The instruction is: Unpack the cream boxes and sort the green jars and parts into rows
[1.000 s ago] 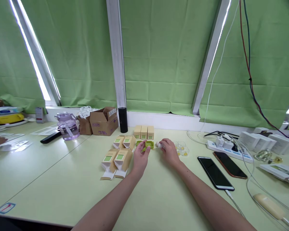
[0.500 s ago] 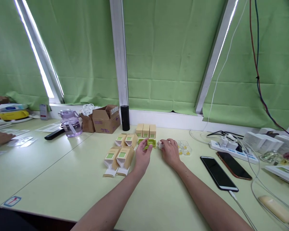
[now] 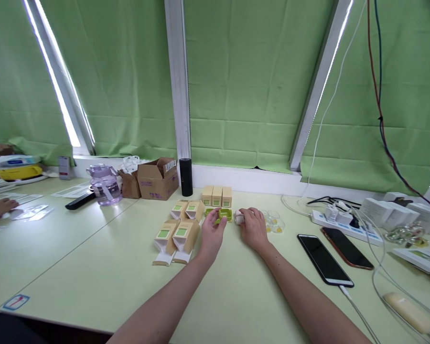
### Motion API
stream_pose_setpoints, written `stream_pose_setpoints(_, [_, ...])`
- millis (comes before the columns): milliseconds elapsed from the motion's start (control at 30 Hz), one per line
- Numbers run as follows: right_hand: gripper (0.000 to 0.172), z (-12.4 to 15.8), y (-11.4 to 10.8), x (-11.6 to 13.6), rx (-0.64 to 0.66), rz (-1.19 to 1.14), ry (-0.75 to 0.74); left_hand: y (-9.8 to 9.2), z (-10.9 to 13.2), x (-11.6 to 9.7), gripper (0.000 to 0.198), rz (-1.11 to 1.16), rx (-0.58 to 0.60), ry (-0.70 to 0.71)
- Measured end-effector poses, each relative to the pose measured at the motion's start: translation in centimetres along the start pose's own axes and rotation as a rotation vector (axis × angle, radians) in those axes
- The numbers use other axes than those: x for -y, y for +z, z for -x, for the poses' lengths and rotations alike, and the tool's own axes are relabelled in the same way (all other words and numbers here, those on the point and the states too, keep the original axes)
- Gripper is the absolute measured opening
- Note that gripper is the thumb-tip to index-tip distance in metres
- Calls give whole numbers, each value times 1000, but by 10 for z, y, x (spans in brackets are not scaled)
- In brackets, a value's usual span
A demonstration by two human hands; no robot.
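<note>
My left hand [image 3: 212,236] is closed on a small green plastic tray [image 3: 225,213], thumb at its near right side. The tray's left part is partly hidden by my fingers. My right hand [image 3: 255,230] has its fingers curled over a small white object [image 3: 239,217], whose kind I cannot make out. Just beyond that hand lies a clear plastic blister tray [image 3: 277,223] with yellow spots in its round cups. Left of my left hand are several open kraft-paper boxes [image 3: 186,239] with green labels, the front ones showing white flaps. Behind the green tray stand three kraft boxes [image 3: 217,196] in a row.
At the back stand a black cylinder [image 3: 186,177], an open cardboard box [image 3: 157,179] and a purple jug [image 3: 105,185]. On the right lie two phones [image 3: 325,260], a power strip [image 3: 347,227] and cables. Another person's hand [image 3: 2,208] rests at far left.
The view has shifted slightly. My right fingers have drawn back a little, so more of the white object shows. My left hand stays at the green tray.
</note>
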State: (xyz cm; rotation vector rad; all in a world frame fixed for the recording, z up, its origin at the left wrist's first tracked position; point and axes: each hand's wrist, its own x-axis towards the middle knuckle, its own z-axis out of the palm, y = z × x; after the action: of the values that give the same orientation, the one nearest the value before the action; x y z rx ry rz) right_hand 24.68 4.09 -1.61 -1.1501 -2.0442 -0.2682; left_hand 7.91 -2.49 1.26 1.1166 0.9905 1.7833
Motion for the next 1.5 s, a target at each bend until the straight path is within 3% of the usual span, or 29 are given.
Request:
stream_pose_setpoints(267, [48, 7, -13, 1, -110, -71, 58, 1, 4, -7, 50, 33, 39, -25])
stream_pose_setpoints(433, [37, 19, -28, 11, -110, -174, 65, 3, 6, -8, 51, 28, 76, -15])
stream_pose_setpoints(600, [37, 34, -35, 23, -98, -235, 92, 6, 9, -4, 52, -16, 132, -16])
stream_pose_setpoints(867, [53, 40, -26, 22, 118, -70, -27, 6, 10, -5, 51, -19, 110, 7])
stream_pose_setpoints(1267, [56, 38, -26, 27, 320, 44, 51, 5, 9, -6, 55, -37, 80, -9])
stream_pose_setpoints(1500, [58, 38, -26, 27, 157, -11, -11, 6, 7, 1, 56, 19, 53, -60])
